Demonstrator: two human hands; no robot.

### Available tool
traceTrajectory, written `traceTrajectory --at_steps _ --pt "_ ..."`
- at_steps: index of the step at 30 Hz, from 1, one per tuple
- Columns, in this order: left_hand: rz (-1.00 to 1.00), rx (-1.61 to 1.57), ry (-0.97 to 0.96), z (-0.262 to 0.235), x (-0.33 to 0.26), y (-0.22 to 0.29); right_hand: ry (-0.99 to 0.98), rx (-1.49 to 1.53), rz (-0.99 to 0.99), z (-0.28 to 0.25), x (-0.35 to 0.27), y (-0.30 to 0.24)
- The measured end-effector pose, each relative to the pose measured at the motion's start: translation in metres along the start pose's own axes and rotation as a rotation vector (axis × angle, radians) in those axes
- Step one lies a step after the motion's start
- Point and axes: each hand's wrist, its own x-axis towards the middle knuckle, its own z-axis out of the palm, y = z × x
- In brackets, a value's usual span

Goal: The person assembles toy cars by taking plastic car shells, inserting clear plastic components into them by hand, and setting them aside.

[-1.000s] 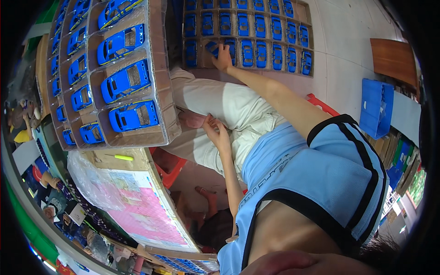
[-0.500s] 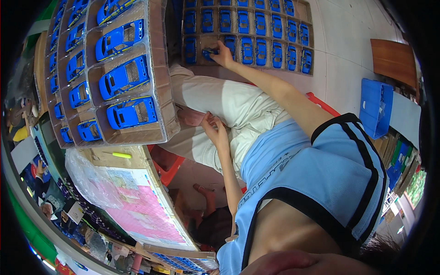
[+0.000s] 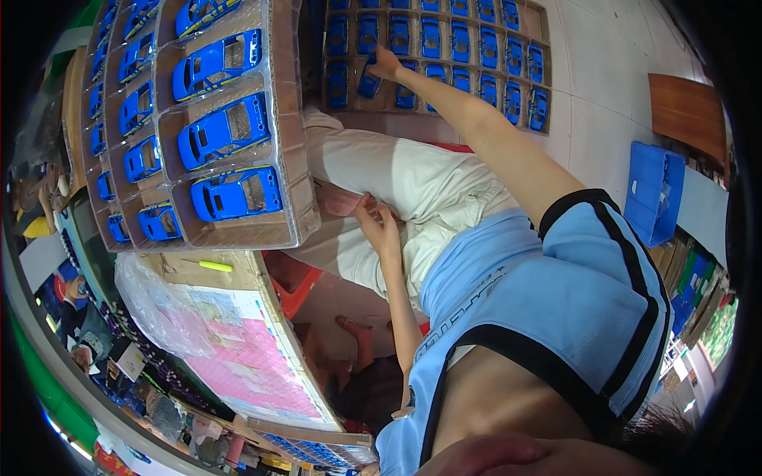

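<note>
My right hand (image 3: pixel 386 65) reaches out to a tray (image 3: pixel 544 47) of blue toy car bodies on the far side of my legs. Its fingers are closed on the far end of one blue toy car body (image 3: pixel 370 79), which lies a little tilted in the nearest row. Over my lap, my left hand (image 3: pixel 381 228) has its fingers loosely curled and apart, and nothing shows in it. Left of my knees is a second compartmented tray (image 3: pixel 305 170). It carries larger-looking blue car bodies (image 3: pixel 236 193) with windows cut out and yellow trim.
Below the left tray is a board (image 3: pixel 262 341) with pink sheeting, crumpled clear plastic (image 3: pixel 155 305) and a yellow-green marker (image 3: pixel 216 266). A red stool (image 3: pixel 292 284) stands beneath. To the right are a blue bin (image 3: pixel 655 194) and a brown panel (image 3: pixel 686 115). Other people work at far left.
The car body in my right hand has turned from slanting to nearly lengthwise in its row. My right hand has moved up to its far end. The view has shifted slightly.
</note>
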Motion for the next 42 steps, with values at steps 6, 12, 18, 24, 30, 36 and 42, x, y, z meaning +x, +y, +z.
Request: traceTrajectory --at_steps 6,12,18,24,30,36,42 --pt "0.040 0.057 0.026 -0.007 0.001 -0.009 0.017 -0.565 -0.187 0.033 -0.027 -0.009" --pt "0.009 0.035 0.014 -0.006 0.003 0.002 -0.103 -0.444 -0.200 0.053 -0.041 0.004" --pt "0.003 0.025 0.024 -0.006 0.004 -0.004 -0.042 -0.445 -0.269 0.057 -0.055 0.003" --pt "-0.006 0.030 0.026 -0.008 0.003 -0.002 -0.005 -0.647 -0.392 0.035 -0.064 -0.014" --pt "0.140 0.107 -0.032 -0.010 0.005 0.035 0.129 -0.545 -0.395 -0.016 -0.077 -0.045" --pt "0.266 0.003 -0.053 -0.003 0.019 0.078 0.324 -0.239 -0.875 -0.111 -0.163 -0.119" --pt "0.712 0.007 0.086 -0.009 0.013 0.153 0.455 -0.280 -1.236 -0.137 -0.246 -0.156"
